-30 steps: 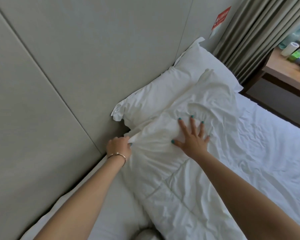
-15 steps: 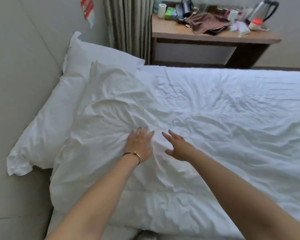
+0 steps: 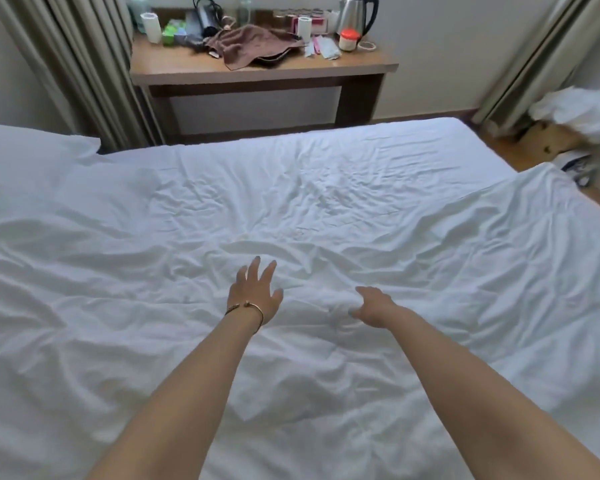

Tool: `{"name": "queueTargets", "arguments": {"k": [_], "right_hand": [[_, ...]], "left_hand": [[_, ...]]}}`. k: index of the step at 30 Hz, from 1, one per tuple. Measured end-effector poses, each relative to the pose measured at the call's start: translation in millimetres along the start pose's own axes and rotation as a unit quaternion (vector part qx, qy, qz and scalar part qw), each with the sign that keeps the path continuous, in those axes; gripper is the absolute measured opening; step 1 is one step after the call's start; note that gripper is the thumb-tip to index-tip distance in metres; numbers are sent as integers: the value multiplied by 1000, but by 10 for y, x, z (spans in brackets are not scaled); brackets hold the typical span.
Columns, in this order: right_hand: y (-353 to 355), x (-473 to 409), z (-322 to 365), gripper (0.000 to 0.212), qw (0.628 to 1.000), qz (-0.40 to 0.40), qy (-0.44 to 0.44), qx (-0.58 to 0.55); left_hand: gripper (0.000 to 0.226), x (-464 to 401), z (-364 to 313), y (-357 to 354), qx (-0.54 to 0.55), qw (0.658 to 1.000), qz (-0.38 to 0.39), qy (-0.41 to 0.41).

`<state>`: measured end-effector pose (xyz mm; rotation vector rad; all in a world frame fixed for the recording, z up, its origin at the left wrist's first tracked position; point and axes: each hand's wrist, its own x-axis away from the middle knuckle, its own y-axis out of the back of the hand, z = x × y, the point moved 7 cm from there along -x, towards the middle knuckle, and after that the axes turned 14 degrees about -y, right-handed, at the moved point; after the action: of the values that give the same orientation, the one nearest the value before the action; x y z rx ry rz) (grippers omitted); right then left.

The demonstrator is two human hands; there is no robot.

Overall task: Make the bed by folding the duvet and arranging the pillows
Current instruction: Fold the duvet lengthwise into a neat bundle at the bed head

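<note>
Two bare hands reach out over a wide bed (image 3: pixel 413 140), seen from a camera on the person's head looking forward and down. White bedding fills most of the view. Its far half is a creased white sheet (image 3: pixel 309 174) running to the bed's far edge. The nearer half is the duvet (image 3: pixel 118 341), a thicker, rumpled white layer lying spread from the left edge to the right, where one corner rises in a soft fold near the bed's right edge. A white pillow (image 3: pixel 32 147) lies at the far left corner, partly cut off by the frame.

Beyond the far edge stands a wooden side table (image 3: pixel 194 69), its tabletop crowded with a brown cloth, a kettle, cups and small bottles. Curtains hang at either side of it.

Near the middle of the bed, the left hand (image 3: pixel 255 294), with a thin gold bracelet at the wrist, lies palm down on the duvet, fingers straight and slightly spread, holding nothing. The right hand (image 3: pixel 373 306) is just beside it, fingers loosely bent toward the fabric; its grip appears empty, though whether the fingertips touch the cloth is hard to tell.

The step in hand looks like smoothing the duvet before folding it. To do it well, the palms should probably stay flat and sweep outward from the middle toward the left and right edges, pushing creases ahead rather than bunching them. Folding would then go more cleanly if the edges are squared up first.
</note>
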<state>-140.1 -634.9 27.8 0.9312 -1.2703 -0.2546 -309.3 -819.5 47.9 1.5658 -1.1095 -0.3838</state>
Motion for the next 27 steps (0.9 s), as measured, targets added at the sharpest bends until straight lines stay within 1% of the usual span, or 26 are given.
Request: {"name": "queueTargets", "arguments": {"k": [4,7,8,9,10,13,15,17,20,21,23,25,26,27], "right_hand": [[484,-622,-436,80,997,-37,54,-40],[714,-1117,-689,96,993,-61,69,-72],[762,-1276,-761,98,992,-75,68,-81],[818,-1437,-813,96,989,-99,70,-84],[874,-1600,-841,90,986,-124,73,-79],[1041,-2013,-825,62,977,-171,89,-96],[1166,-2253,-750,50,968,-201,103,-105],[1244,-2469,-667,50,967,-220,109,-74],[1201,-2741,-618,67,972,-212,96,25],[1147,-2807,-608,73,971,-209,96,73],[1047,-2891,-605,83,964,-198,100,146],[995,-2932,-612,89,963,-183,105,165],[1004,-2933,-607,88,963,-178,109,171],[1029,-2926,-593,83,962,-171,114,178]], "left_hand": [[58,-697,-566,-223,35,999,-20,19],[55,-1203,-852,-527,79,997,13,23],[53,-1355,-929,-612,106,994,18,26],[50,-1509,-982,-664,133,991,6,34],[46,-1660,-1016,-670,158,986,-23,47],[36,-2091,-1065,-560,211,964,-135,84],[34,-2334,-1056,-497,204,954,-188,110],[32,-2527,-1035,-487,146,961,-198,127],[28,-2716,-965,-615,63,978,-151,127],[34,-2760,-944,-700,38,985,-117,119],[54,-2808,-924,-861,-26,994,-25,101],[73,-2805,-927,-965,-71,992,42,92],[75,-2805,-939,-993,-78,992,59,77],[70,-2799,-963,-996,-74,993,67,56]]}}
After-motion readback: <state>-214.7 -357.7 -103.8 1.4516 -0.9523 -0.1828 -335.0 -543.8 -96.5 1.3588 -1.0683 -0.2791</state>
